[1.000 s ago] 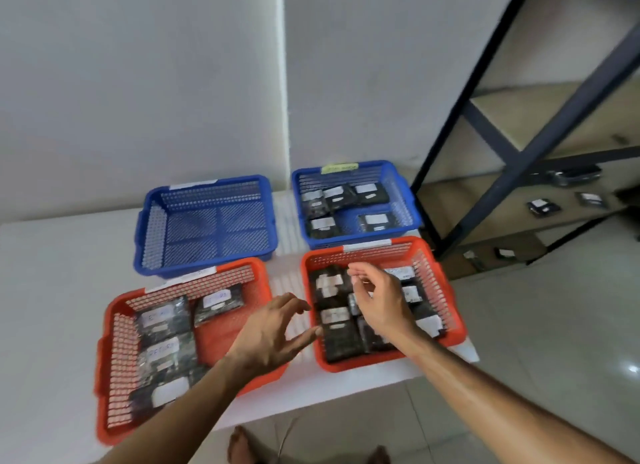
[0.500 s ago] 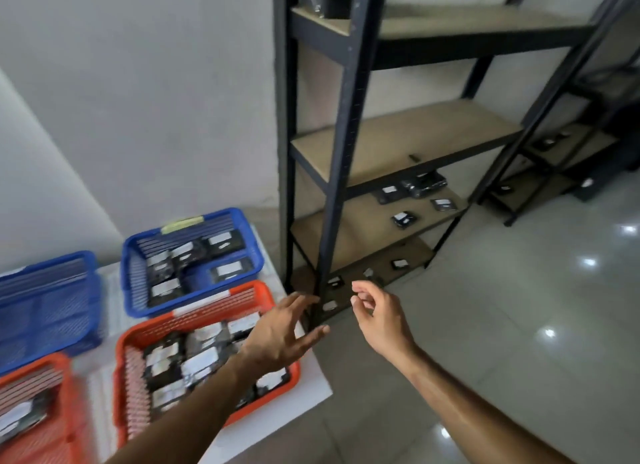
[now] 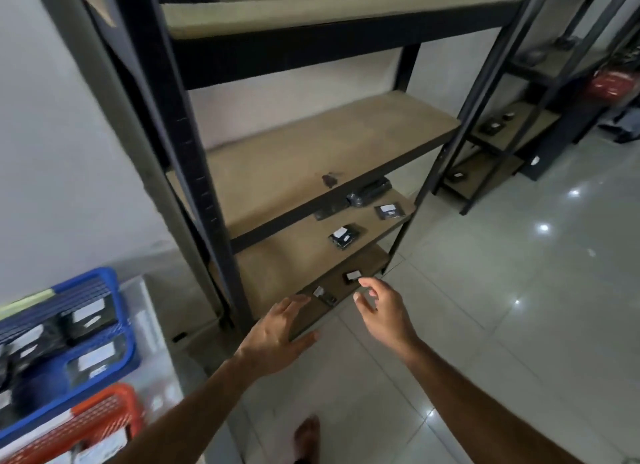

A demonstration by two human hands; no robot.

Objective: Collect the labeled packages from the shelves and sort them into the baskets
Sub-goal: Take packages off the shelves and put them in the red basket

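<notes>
Dark shelving (image 3: 194, 172) on glossy tiled floor (image 3: 519, 307)

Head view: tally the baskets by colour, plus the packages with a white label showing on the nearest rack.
Blue basket: 1
Orange basket: 1
White-labelled packages on the nearest rack: 4, two on the bottom shelf and two on the shelf above
Total: 6
A bulkier package further back shows no label, so it is not counted.

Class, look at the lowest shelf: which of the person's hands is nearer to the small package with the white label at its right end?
Right. The right hand has its fingertips just beside the package, not touching it. The left hand hovers further left, at the shelf's front edge.
</notes>
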